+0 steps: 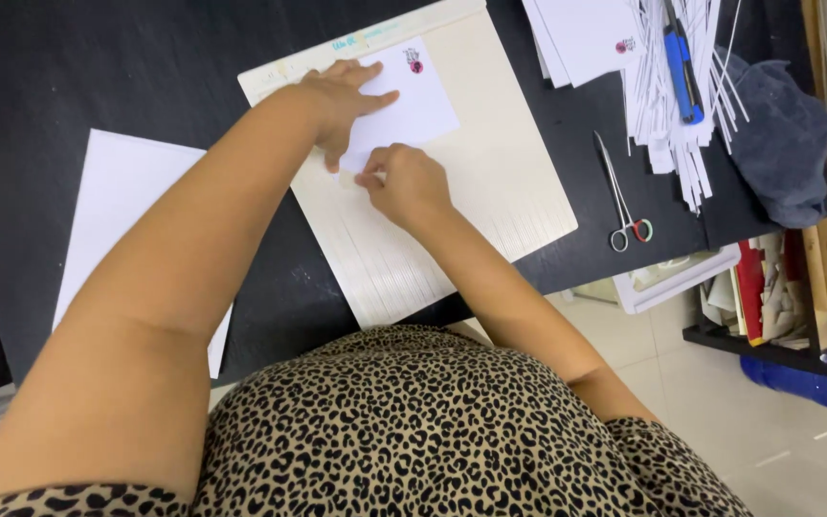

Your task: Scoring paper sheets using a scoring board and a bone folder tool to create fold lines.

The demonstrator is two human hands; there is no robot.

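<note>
1. On the cream ridged scoring board [490, 182], which lies slantwise on the black tabletop [126, 67], I see a small white rectangular card [413, 110] with a little red-and-black printed mark at its far corner.
2. My left hand [342, 96] lies flat on the card's near-left part, fingers spread and pointing right, pressing it down against the board; it grips nothing, it only pins the card down.
3. My right hand [409, 182] sits just below the card's near edge, curled almost closed with thumb and forefinger pinched at the lower-left corner. Whether they pinch the card's edge or a thin tool, I cannot tell; the knuckles hide it.
4. The relation that counts: the card lies directly away from the right hand, up the board, and its near edge runs crosswise to the board's grooves as far as I can judge. The right hand is the nearer one to that edge; the left covers the card from above.
5. Round about: a large white paper sheet [126, 220] lies to the left, half under my forearm; slim steel scissors with coloured ring handles [624, 201] lie right of the board; beyond are a stack of white cards [586, 33], a heap of white paper strips [672, 105] carrying a blue utility knife [681, 62], and a grey cloth [782, 134].
</note>
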